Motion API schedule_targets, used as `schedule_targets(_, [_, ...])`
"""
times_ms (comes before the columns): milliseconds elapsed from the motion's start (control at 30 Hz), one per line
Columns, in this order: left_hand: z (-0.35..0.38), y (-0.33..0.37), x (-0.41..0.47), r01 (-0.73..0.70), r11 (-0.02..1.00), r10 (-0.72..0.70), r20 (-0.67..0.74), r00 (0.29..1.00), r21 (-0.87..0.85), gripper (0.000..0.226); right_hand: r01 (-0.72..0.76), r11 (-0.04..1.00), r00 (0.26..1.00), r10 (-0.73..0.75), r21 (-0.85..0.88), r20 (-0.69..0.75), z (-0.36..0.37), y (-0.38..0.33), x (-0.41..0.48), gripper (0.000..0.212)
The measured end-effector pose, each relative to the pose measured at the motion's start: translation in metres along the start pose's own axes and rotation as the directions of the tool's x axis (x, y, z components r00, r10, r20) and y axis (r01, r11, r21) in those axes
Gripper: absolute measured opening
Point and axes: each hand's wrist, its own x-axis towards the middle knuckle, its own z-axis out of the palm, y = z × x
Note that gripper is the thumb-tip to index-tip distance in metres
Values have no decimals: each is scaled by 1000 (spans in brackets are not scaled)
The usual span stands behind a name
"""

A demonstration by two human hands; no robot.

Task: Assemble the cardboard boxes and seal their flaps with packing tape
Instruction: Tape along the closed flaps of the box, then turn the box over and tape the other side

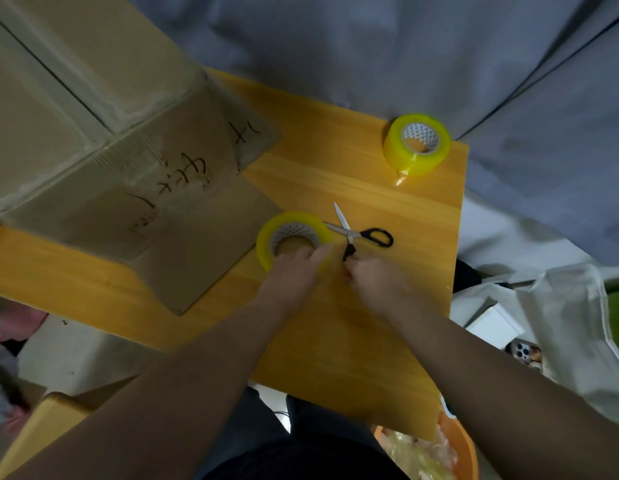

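A large cardboard box (93,109) stands on the wooden table (353,341) at the upper left, its top seam taped and a flap with handwriting spread toward me. A yellow tape roll (292,233) lies flat mid-table. My left hand (294,275) grips its near rim with fingers in the core. My right hand (374,282) pinches something small at the roll's edge, likely the tape end; blur hides it. Open scissors (360,233) with black handles lie just behind my right hand. A second yellow tape roll (417,143) sits at the far right corner.
Grey fabric (405,46) hangs behind the table. A white bag (561,323) and a small white box (491,323) lie to the right below the table edge. An orange bowl (436,448) sits near my legs. Another cardboard piece (41,424) is at lower left.
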Motion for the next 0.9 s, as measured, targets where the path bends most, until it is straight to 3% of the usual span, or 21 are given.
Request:
schedule_targets(67, [1,-5,-1,14,998,-11,48,999,-60,68,-51,998,998,53,49,-38,5,-1,2,22])
schedule_targets(133, [-12,-16,-7,-8,998,12,57,998,-58,54,-59,984,985,85,170,-148,7,-2,6,27])
schedule_targets(233, [-57,-46,-27,-103,994,93,-198,976,-40,40,85,919,947,45,384,-317,-7,-20,11,36])
schedule_targets(300, [-95,-75,-48,-104,994,80,-403,911,-37,38,199,851,920,8,485,-391,-30,-46,20,42])
schedule_targets(433, [-158,-137,-101,123,991,-130,-632,764,-56,38,296,694,906,14,656,-423,-88,-112,57,54])
schedule_targets(533, [-179,-181,-122,304,934,-354,-599,718,-188,50,313,660,903,17,683,-430,-138,-158,92,63])
schedule_targets(600, [-184,-205,-124,332,911,-412,-532,739,-244,59,286,705,907,21,649,-421,-164,-180,112,64])
schedule_targets(733, [-184,-235,-111,242,953,-302,-474,827,-185,64,174,785,930,67,594,-360,-184,-200,146,59])
schedule_targets(900, [-184,-246,-97,197,978,-208,-445,871,-73,65,84,805,952,110,587,-286,-182,-207,152,58])
